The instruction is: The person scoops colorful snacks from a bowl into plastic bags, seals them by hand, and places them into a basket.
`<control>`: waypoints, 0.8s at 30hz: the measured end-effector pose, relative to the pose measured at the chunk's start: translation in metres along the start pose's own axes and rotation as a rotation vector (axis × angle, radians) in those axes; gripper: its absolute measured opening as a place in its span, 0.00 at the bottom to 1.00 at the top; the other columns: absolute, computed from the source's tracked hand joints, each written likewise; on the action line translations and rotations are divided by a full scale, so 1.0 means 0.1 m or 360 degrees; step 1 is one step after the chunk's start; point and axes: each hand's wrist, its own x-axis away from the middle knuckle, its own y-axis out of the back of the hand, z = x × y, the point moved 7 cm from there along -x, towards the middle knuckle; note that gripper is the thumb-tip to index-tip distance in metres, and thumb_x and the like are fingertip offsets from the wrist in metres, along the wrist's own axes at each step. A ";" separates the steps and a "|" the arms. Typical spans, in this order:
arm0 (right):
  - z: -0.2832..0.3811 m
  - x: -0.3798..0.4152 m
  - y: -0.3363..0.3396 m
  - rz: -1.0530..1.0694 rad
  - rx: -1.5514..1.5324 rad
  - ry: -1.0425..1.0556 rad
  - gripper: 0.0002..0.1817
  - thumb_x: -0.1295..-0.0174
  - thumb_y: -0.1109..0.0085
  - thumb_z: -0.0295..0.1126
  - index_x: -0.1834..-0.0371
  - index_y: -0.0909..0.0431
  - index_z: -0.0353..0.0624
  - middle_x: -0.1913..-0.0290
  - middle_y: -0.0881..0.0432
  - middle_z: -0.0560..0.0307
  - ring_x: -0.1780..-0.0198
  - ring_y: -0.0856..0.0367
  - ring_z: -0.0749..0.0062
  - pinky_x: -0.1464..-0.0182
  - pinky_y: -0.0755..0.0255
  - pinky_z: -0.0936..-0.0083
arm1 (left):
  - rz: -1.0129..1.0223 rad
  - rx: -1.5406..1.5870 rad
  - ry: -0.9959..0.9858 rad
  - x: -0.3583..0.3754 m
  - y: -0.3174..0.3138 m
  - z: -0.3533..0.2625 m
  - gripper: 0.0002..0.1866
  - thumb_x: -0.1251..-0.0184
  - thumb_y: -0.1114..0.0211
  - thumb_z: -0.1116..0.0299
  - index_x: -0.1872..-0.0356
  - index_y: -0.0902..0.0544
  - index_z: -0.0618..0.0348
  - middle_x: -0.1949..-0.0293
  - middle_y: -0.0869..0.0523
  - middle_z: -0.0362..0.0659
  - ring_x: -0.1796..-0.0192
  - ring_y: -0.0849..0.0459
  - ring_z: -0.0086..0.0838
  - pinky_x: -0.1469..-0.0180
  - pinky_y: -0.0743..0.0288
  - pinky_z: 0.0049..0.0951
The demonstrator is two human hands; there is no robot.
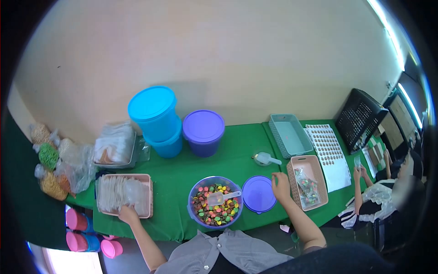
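My left hand [128,214] reaches to the front edge of a pink basket [151,197], its fingers closed at the edge of a clear plastic bag [135,192]. More flat plastic bags [112,193] are stacked beside that one in the same basket. My right hand [280,186] is empty, fingers loosely bent and apart, between a purple lid [259,194] and a second pink basket [322,199]. Filled packets of colourful candy [307,188] lie in that basket. Before me, a purple tub [191,211] holds multicoloured candies [219,212], with a clear scoop [216,198] resting on top.
Blue lidded tubs [153,112] and a purple lidded tub [203,132] stand at the back. Another scoop [267,159], a grey-green basket [292,134], a sticker sheet [335,157] and a black crate [359,118] are rightward. A co-worker [378,201] sits far right.
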 end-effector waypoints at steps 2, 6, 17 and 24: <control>0.45 0.11 -0.07 0.0406 -0.0148 0.0257 0.09 0.40 0.44 0.26 0.57 0.21 0.38 0.58 0.21 0.42 0.50 0.25 0.46 0.46 0.32 0.58 | -0.0065 0.0018 -0.0009 -0.02 0.06 0.02 0.13 0.45 0.30 0.65 0.60 0.13 0.59 0.58 0.13 0.50 0.56 0.15 0.43 0.49 0.27 0.44; 1.11 0.16 -0.06 0.0469 -0.0342 0.0398 0.08 0.41 0.43 0.25 0.59 0.20 0.39 0.59 0.21 0.44 0.50 0.25 0.47 0.45 0.32 0.58 | -0.0153 0.0415 0.0035 0.07 0.24 -0.12 0.11 0.45 0.30 0.68 0.61 0.12 0.60 0.59 0.13 0.51 0.61 0.14 0.47 0.58 0.22 0.40; 2.29 0.13 -0.28 0.0604 -0.1450 -0.0008 0.13 0.34 0.45 0.32 0.49 0.24 0.40 0.55 0.20 0.53 0.50 0.24 0.64 0.45 0.33 0.68 | 0.1164 0.2484 -0.0465 1.23 0.79 -1.88 0.10 0.37 0.33 0.74 0.57 0.22 0.63 0.60 0.15 0.46 0.58 0.16 0.28 0.52 0.21 0.29; 2.42 0.59 -0.63 0.1076 -0.2024 -0.0334 0.20 0.34 0.41 0.26 0.40 0.30 0.36 0.50 0.22 0.56 0.45 0.26 0.74 0.40 0.34 0.74 | 0.1746 0.2498 -0.0390 1.83 0.67 -2.32 0.11 0.39 0.32 0.78 0.57 0.21 0.64 0.62 0.13 0.42 0.57 0.15 0.26 0.50 0.22 0.27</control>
